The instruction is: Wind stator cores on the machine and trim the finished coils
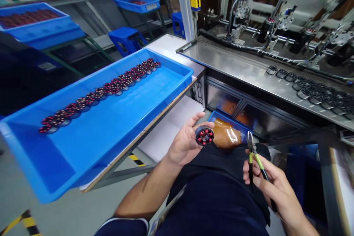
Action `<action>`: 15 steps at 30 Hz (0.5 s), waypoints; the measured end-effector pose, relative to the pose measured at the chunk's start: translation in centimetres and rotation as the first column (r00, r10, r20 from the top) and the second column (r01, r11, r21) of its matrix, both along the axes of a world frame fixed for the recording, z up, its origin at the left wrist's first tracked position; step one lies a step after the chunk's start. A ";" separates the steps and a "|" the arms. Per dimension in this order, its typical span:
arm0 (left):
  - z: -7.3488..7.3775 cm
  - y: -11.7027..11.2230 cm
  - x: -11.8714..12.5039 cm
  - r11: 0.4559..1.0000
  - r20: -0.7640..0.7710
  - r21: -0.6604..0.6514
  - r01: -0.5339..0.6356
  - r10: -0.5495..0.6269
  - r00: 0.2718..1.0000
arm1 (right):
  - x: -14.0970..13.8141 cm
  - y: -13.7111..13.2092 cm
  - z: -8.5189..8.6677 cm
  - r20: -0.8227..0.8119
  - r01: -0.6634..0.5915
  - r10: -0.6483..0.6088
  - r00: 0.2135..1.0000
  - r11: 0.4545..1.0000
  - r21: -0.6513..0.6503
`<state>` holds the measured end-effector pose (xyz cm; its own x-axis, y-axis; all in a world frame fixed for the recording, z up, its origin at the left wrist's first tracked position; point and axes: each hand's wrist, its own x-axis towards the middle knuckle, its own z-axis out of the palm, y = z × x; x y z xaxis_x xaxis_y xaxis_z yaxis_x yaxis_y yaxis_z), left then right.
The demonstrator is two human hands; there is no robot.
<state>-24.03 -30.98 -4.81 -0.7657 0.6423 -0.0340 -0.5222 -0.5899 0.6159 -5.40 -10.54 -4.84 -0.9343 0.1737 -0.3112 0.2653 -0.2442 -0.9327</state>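
Observation:
Held up in front of my body, my left hand grips a round motor stator with red copper windings and a black rim, its wound face toward me. My right hand is wrapped round the handles of diagonal cutters, black with yellow-green stripes, their jaws pointing up and away from the stator. On the left, a long blue tray bears rows of similar red-wound stators. Dark stators or cores stand clustered on the metal machine ledge at the right.
A machine with metal fixtures rises behind the steel ledge. Below it, a blue bin holds a brown glossy bag near my lap. Blue stools and filled trays stand at the back left.

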 end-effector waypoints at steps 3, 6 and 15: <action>-0.2 -0.1 0.0 1.000 -0.049 0.003 0.008 -0.008 0.999 | -0.1 0.0 0.0 0.006 0.009 -0.009 1.000 1.000 -0.005; -0.2 0.0 -0.2 1.000 -0.070 0.006 0.017 -0.017 0.997 | -0.1 -0.1 0.0 0.005 0.032 -0.032 0.999 0.999 -0.003; 0.8 -1.9 -0.8 1.000 -0.033 -0.004 0.002 -0.003 0.999 | -1.1 0.9 0.4 0.039 0.030 -0.035 0.999 0.993 0.118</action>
